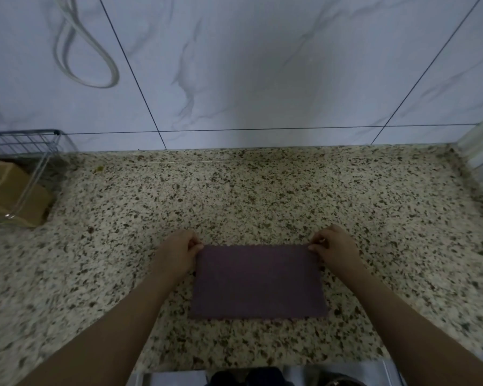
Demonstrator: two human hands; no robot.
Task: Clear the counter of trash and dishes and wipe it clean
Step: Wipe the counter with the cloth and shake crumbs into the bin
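The purple cloth [258,282] is lying flat on the near middle of the speckled desk [262,190], the left hand [179,250] and right hand [333,246] are each pinching a far corner in a tight grip, and a loose pinch could be letting the cloth bunch up and miss spots.

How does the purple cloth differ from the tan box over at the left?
The purple cloth lies flat and thin on the counter; the tan box stands up as a solid block. The cloth is dark and plain; the box is pale with slots in its top. The left hand and right hand pinch the cloth's far corners; nothing touches the box, which sits under a wire rack. Both rest on the speckled counter.
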